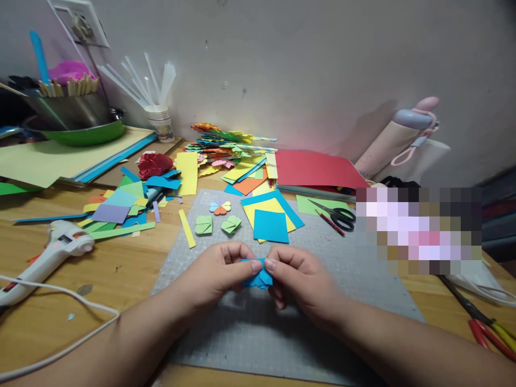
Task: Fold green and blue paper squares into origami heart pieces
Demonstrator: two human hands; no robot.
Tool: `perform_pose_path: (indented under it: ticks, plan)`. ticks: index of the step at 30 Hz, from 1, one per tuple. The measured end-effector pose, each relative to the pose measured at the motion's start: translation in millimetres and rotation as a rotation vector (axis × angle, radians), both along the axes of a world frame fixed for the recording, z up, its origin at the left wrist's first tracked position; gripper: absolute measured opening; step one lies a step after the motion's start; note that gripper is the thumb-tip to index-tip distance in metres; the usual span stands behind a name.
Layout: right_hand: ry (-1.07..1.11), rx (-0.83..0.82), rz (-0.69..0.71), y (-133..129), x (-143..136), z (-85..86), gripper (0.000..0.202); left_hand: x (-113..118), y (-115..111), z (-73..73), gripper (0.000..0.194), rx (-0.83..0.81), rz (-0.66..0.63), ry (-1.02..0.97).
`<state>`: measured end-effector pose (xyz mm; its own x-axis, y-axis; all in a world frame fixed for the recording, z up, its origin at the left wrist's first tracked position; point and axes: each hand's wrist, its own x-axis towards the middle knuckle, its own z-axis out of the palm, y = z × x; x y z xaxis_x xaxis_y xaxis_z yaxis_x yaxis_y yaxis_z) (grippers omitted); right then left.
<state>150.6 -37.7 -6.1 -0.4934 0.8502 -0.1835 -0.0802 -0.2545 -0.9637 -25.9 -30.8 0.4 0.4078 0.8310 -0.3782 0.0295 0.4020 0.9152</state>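
A small folded piece of blue paper is pinched between my two hands above the grey cutting mat. My left hand grips its left side, with the thumb on top. On the right side, the thumb and fingers of my right hand are closed on the same paper. Just beyond my hands lies a flat blue square on yellow and blue sheets. Two green folded paper shapes and a multicoloured paper flower rest on the mat to the left of it.
A white glue gun with its cable lies at the left, near scattered paper scraps. Black scissors and a pencil are at the right. Paper flowers, a red sheet and a cup of clear sticks stand behind.
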Motion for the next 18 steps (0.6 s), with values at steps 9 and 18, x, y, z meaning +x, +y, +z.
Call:
perform_pose_path:
  ticks: [9, 18]
  plan:
    - [0.050, -0.139, 0.047, 1.4, 1.3, -0.6, 0.032, 0.8, 3.5, -1.8, 0.028, 0.025, 0.097, -0.074]
    - [-0.028, -0.116, 0.062, 1.0, -0.3, 4.7, 0.029, 0.3, 0.2, 1.4, 0.026, 0.079, 0.084, -0.045]
